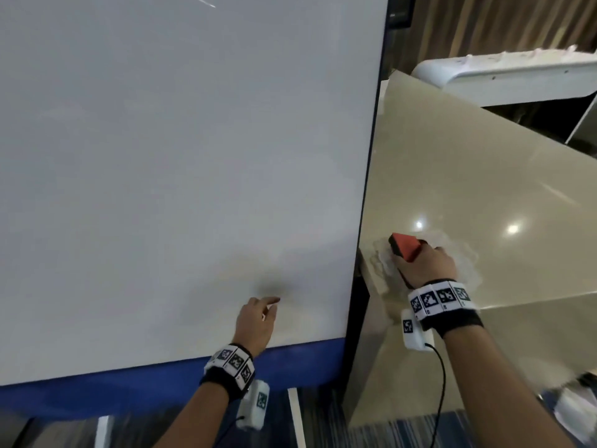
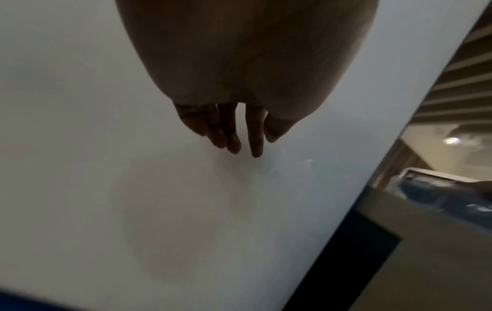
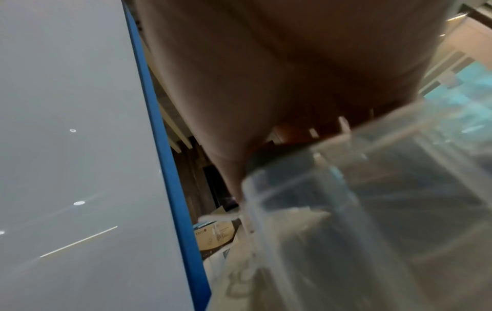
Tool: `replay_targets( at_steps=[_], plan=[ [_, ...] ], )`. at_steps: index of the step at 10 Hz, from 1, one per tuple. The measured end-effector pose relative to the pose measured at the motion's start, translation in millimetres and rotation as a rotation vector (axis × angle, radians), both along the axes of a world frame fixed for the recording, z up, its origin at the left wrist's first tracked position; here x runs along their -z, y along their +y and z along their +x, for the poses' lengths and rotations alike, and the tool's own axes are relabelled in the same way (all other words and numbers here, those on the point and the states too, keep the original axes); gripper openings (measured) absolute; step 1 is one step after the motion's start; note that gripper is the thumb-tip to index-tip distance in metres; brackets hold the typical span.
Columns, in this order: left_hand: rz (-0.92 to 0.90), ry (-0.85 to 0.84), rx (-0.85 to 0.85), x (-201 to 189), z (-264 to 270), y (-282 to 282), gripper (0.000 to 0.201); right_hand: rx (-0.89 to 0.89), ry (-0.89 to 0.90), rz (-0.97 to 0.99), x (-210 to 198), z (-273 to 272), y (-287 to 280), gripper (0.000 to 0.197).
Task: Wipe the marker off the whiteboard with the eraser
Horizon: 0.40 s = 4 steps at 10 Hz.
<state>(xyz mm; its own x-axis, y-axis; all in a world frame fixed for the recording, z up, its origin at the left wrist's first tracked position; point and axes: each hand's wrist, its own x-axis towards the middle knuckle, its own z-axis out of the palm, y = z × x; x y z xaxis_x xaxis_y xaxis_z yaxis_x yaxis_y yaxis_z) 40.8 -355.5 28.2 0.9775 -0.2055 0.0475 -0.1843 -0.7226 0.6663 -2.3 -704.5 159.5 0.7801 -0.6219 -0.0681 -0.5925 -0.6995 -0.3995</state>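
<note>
Our right hand [image 1: 428,265] grips the light, firm eraser [image 1: 406,245] by its sides over the counter [image 1: 484,189]; left-hand fingers [image 2: 231,134] rest straight on the whiteboard [image 1: 177,156].

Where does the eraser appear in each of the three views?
Head: the eraser is right of centre, gripped by the right hand above a clear box on the table.
Left wrist: not in it.
Right wrist: only an orange and dark sliver shows mid-frame under the palm, blurred.
Shared landmark: the whiteboard, bare on the left of every view, with its blue frame.
</note>
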Motion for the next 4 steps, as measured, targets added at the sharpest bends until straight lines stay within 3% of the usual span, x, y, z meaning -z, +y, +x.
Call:
replay_targets(
  at_steps=[2, 3, 4],
  plan=[
    [0.176, 0.241, -0.123, 61.5, -31.5, 73.0, 0.024, 0.029, 0.088, -0.128, 6.1, -4.9, 2.3, 0.092],
    [0.212, 0.327, -0.165, 92.4, -44.3, 113.0, 0.025, 0.028, 0.068, -0.163, -7.5, -6.6, 24.3, 0.087],
    [0.285, 0.42, -0.159, 140.2, -61.4, 157.6, 0.017, -0.142, -0.075, -0.081, -37.9, 3.2, 59.8, 0.065]
  ],
)
